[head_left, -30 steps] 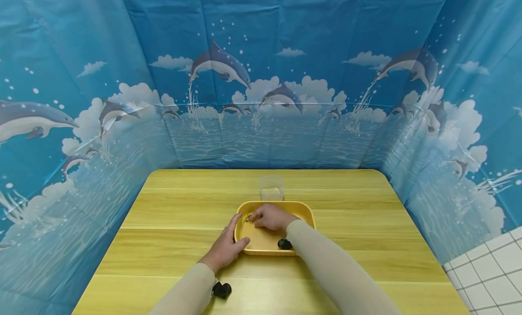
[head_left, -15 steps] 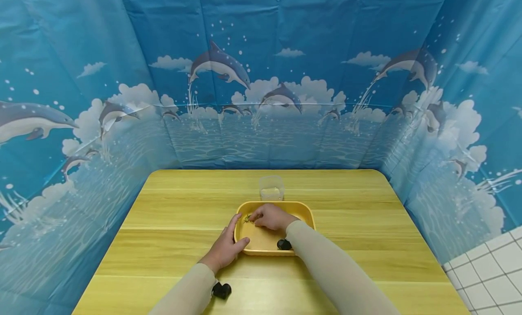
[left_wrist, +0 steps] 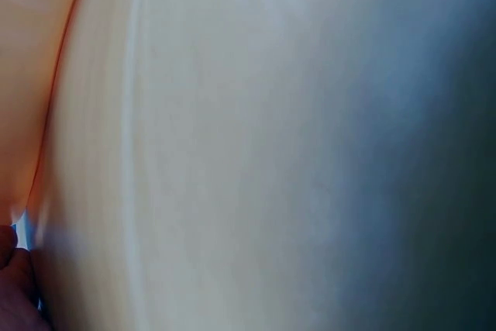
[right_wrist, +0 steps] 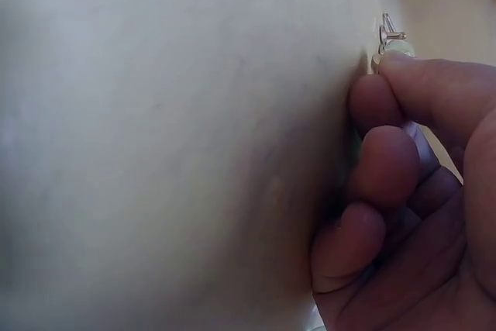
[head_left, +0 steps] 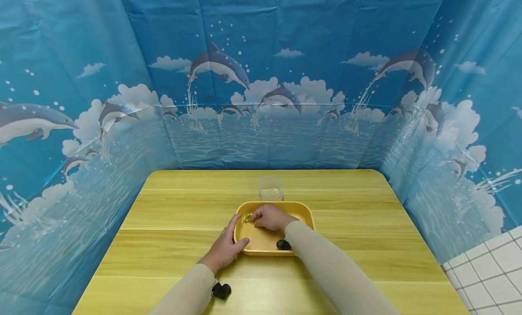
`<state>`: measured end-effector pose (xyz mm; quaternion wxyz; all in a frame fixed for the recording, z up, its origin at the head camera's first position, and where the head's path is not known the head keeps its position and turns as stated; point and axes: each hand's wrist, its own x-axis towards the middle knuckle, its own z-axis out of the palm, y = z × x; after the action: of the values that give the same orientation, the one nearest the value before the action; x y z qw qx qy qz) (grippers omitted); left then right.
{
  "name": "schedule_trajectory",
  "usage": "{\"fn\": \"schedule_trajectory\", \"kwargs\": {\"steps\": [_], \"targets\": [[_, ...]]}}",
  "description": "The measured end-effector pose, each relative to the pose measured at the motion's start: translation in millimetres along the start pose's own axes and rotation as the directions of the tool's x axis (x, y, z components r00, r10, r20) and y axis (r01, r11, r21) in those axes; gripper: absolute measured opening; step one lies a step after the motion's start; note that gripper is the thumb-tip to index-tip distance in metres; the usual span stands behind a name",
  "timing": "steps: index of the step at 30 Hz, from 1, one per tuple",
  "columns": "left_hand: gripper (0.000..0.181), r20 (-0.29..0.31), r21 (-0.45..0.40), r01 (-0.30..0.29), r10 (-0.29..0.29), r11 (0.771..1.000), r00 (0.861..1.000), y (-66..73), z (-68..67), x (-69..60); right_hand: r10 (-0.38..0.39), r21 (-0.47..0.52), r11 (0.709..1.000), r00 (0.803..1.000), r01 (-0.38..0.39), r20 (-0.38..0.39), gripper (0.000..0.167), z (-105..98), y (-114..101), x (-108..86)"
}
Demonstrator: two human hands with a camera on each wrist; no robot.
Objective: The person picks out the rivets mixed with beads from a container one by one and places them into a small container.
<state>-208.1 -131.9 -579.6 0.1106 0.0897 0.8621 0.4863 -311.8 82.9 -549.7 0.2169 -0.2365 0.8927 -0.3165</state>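
A shallow yellow tray (head_left: 261, 252) stands on the table. My left hand (head_left: 223, 249) rests against its left side, forefinger straight along the rim and thumb spread over the front left corner. In the left wrist view the tray's wall (left_wrist: 31, 52) shows at the far left. My right hand (head_left: 270, 216) reaches inside the tray. Thumb and forefinger pinch a tiny pale-green and metal piece (right_wrist: 399, 48) with thin metal prongs; its kind is unclear. Small green and gold bits (head_left: 247, 219) lie by those fingertips on the tray floor.
A clear plastic container (head_left: 271, 189) stands just behind the tray on the wooden table (head_left: 171, 242). Black wrist devices (head_left: 221, 291) sit under the sleeves. A blue dolphin-print curtain (head_left: 261, 138) surrounds the table's back and sides.
Both hands stay almost in place. The right fingertips shift slightly at the small bits, and more green shows among them now.
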Motion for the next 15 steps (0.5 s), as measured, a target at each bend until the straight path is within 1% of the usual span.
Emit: {"fn": "schedule_trajectory", "kwargs": {"steps": [5,12,15], "targets": [[0.080,-0.009,0.010,0.001,-0.001,1.000,1.000,0.4,-0.2,0.0,-0.007,-0.029,1.000,1.000,0.006,-0.008,0.018,1.0,-1.2,0.4],[0.080,-0.016,0.019,0.000,0.000,1.000,1.000,1.3,0.5,-0.8,-0.018,-0.033,0.999,1.000,0.018,-0.013,0.019,2.6,-1.1,1.0],[0.080,-0.014,0.021,0.000,0.000,1.000,1.000,1.6,0.9,-1.4,-0.009,-0.023,1.000,1.000,0.009,-0.020,0.019,3.3,0.1,-0.5]]}}
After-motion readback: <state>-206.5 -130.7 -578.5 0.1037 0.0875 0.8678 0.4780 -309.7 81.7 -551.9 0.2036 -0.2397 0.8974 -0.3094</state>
